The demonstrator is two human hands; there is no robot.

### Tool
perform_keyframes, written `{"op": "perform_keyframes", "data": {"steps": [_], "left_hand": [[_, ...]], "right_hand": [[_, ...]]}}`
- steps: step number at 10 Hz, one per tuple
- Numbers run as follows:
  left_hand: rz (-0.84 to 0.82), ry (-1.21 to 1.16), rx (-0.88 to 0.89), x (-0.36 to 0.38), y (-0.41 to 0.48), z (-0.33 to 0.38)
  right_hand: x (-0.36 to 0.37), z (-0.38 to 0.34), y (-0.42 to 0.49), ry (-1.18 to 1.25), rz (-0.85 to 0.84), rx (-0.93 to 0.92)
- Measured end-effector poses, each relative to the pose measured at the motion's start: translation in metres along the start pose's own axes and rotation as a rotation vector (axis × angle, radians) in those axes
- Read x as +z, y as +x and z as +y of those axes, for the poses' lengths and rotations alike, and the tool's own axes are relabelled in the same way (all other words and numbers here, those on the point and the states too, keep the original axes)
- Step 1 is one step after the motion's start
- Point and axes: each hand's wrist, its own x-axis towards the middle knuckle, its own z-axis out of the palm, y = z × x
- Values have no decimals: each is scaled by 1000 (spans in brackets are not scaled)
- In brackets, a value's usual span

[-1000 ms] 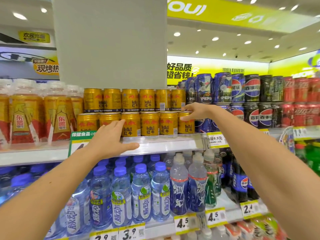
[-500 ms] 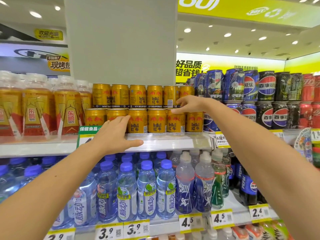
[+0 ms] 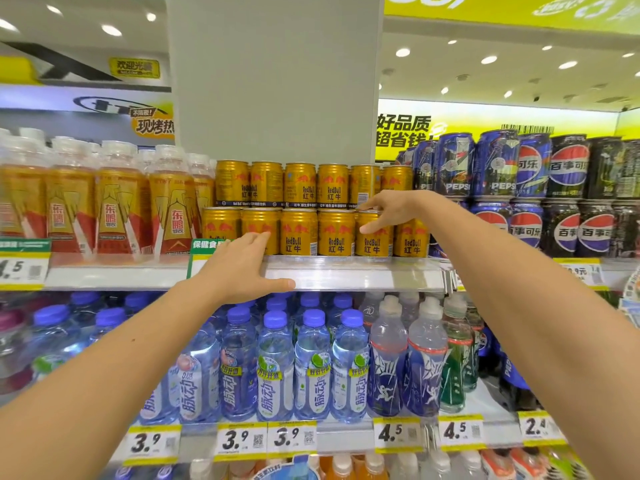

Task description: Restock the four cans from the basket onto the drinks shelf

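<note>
Gold Red Bull cans stand two rows high on the drinks shelf, an upper row on a lower row. My right hand reaches in from the right. Its fingers and thumb pinch the top of one lower-row gold can, second from the right. My left hand lies open on the shelf's front edge. Its fingertips touch a lower-row can near the left end. The basket is out of view.
Pepsi cans are stacked right of the gold cans, and orange drink bottles stand to the left. Blue-capped water bottles fill the shelf below, above price tags. A white pillar rises behind the cans.
My right hand has shifted left from the end can of the lower row to its neighbour. My left hand stays on the shelf edge. The shelf has drifted right in view.
</note>
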Motion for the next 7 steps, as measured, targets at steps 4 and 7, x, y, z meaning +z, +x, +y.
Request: {"op": "perform_keyframes", "data": {"steps": [4,7], "left_hand": [[-53,-23,-43,11,-22,-2],[-105,5,-102,6,-72,-22]], "right_hand": [[34,-50,-22,-100,482,-186],[102,-135,-77,-248,218,-222]]}}
